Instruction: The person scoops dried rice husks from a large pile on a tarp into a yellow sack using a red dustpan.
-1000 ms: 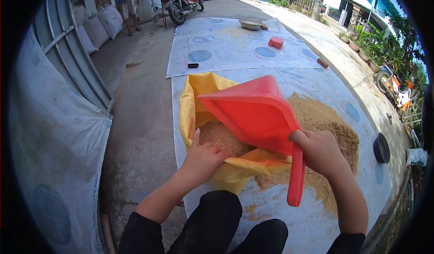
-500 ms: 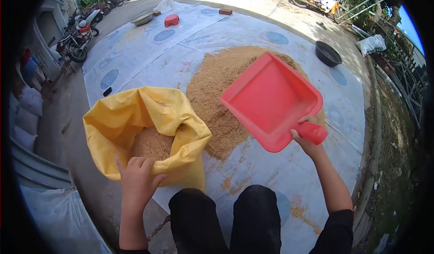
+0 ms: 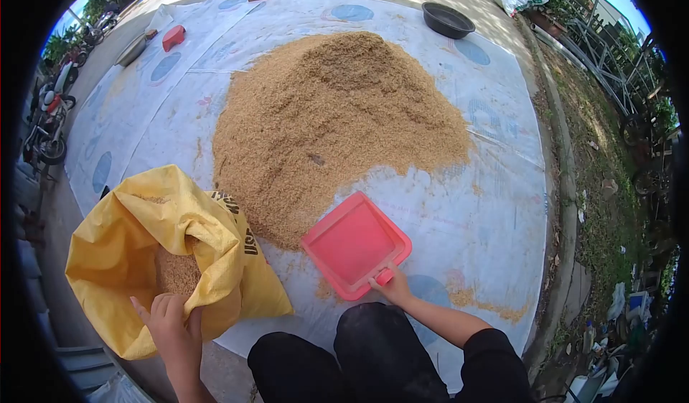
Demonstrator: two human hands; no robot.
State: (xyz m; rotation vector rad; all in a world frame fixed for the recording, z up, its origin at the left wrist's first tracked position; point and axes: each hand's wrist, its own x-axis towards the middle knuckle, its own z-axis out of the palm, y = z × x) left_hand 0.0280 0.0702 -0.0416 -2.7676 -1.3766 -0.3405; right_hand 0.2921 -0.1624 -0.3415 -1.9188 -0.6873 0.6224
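While left hand [image 3: 169, 322] grips yellow sack [image 3: 154, 256] rim | right hand [image 3: 391, 288] clenches red scoop [image 3: 357, 245] handle, arm bent low

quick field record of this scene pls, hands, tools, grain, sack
left hand: left hand grips the rim of the yellow sack
right hand: right hand holds the red scoop by its handle
scoop: empty, low at the near edge of the grain pile
sack: open, partly filled with grain
ground: white tarp
far off: black basin
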